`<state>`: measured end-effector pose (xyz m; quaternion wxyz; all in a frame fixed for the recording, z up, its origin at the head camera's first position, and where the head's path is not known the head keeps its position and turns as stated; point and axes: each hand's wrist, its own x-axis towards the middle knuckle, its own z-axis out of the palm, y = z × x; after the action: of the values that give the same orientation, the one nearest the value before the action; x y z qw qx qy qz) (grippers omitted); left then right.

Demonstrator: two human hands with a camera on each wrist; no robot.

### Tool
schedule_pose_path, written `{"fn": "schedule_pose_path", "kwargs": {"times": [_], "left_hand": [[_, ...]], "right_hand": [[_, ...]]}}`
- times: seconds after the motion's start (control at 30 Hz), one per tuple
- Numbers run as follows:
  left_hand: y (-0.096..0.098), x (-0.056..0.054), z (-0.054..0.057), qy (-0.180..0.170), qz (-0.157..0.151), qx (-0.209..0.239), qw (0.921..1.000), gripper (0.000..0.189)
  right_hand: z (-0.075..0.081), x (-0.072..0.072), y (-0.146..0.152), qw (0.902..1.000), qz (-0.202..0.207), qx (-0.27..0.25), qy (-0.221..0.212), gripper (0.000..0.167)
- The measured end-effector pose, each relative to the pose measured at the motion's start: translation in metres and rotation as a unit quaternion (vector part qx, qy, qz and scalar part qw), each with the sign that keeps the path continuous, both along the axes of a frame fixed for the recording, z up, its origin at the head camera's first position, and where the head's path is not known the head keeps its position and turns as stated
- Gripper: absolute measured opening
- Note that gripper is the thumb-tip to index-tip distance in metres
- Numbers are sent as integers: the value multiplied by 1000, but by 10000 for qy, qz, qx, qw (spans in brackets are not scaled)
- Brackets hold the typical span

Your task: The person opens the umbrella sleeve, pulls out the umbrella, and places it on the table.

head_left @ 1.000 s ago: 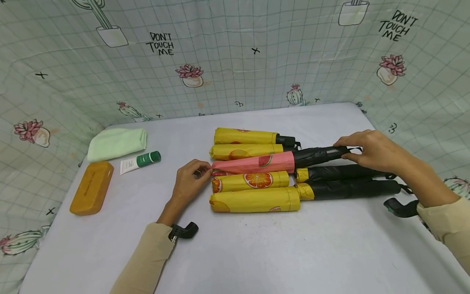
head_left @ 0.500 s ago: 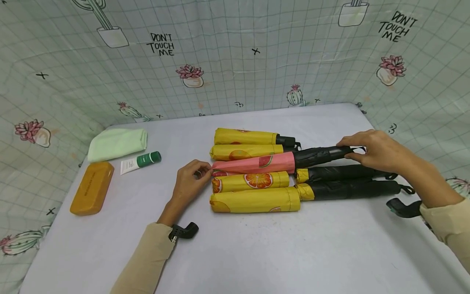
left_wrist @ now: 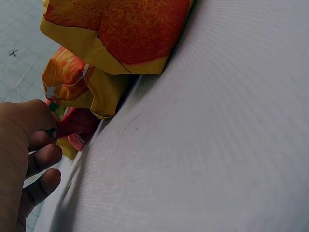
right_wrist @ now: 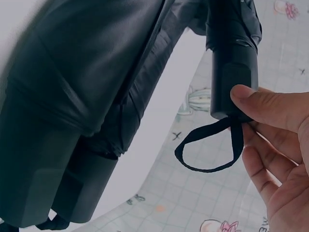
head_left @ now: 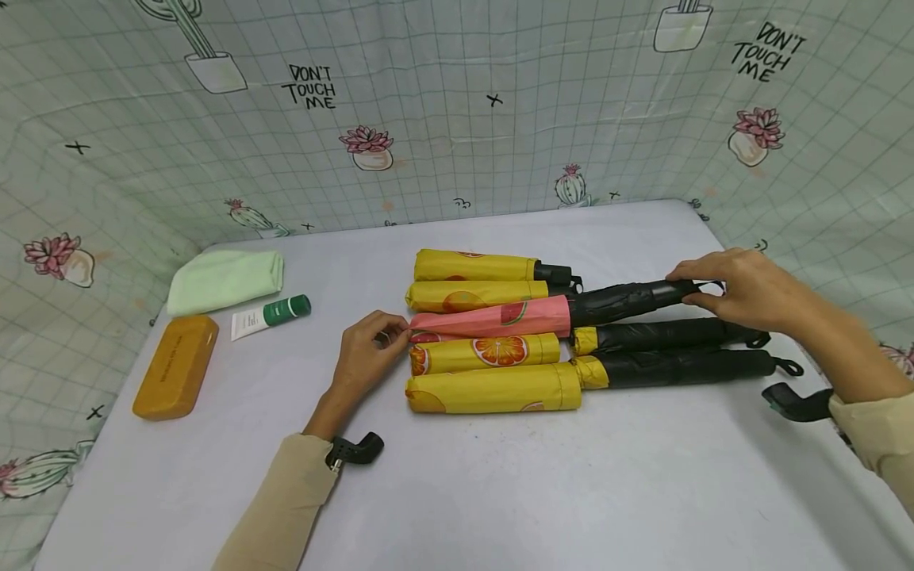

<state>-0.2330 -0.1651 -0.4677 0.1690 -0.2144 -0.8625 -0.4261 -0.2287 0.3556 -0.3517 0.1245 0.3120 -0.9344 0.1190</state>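
Observation:
A black folding umbrella (head_left: 628, 303) sticks out of a pink watermelon-print sleeve (head_left: 531, 316). My left hand (head_left: 367, 349) pinches the sleeve's far left end between thumb and fingertips; the left wrist view shows that pink end (left_wrist: 79, 123) under the thumb, with the other fingers loosely bent. At the opposite end, my right hand (head_left: 750, 289) pinches the umbrella's handle (right_wrist: 234, 82), its thumb flat on the side. From the handle's tip hangs a black wrist strap (right_wrist: 207, 131). The handle end is tilted up above the neighbouring umbrellas. Inside the sleeve, the rest of the umbrella is hidden.
Two black umbrellas, one nearer (head_left: 685, 367) and one behind (head_left: 657, 335), lie partly in yellow orange-print sleeves (head_left: 493, 388). Behind the pink sleeve are two yellow-covered umbrellas (head_left: 474, 265). Leftward lie a folded green cloth (head_left: 224, 281), a tube (head_left: 271, 316) and an orange-brown case (head_left: 176, 366).
My right hand has moved a little to the right, drawing the umbrella further out of the pink sleeve. The left hand holds its place at the sleeve's end.

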Motion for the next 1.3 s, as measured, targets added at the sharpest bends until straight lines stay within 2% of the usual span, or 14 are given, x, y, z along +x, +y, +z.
{"fn": "schedule_pose_path", "kwargs": {"times": [1.07, 1.3], "left_hand": [[-1, -4, 1, 104, -8, -14, 9999, 8], [-1, -2, 0, 44, 23, -30, 10000, 8]], "right_hand": [[7, -1, 21, 9995, 108, 111, 264, 44], [8, 1, 23, 9995, -160, 210, 171, 43]]}}
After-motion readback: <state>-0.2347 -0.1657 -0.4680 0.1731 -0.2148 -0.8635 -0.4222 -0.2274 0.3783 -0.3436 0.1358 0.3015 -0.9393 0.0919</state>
